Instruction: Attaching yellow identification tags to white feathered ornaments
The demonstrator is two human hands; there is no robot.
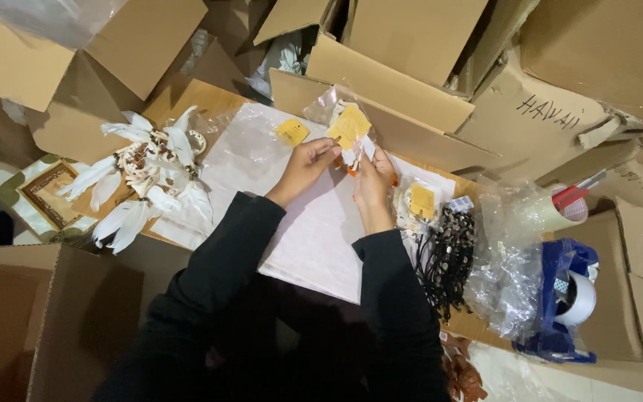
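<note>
Both hands, the left hand [308, 165] and the right hand [373, 181], pinch one clear packet [346, 128] with a yellow tag above the white sheet [314, 223]; its contents are mostly hidden by fingers and glare. Two more yellow-tagged packets [292, 132] lie nearby, beside one bundle of black cords [448, 253], whose strands are too tangled to count, and two tape rolls [578, 298].

A clear plastic packet [344, 123] with a yellow label is held above the white sheet; similar yellow labels [292, 132] lie nearby, ringed by brown cardboard boxes [403, 33].
</note>
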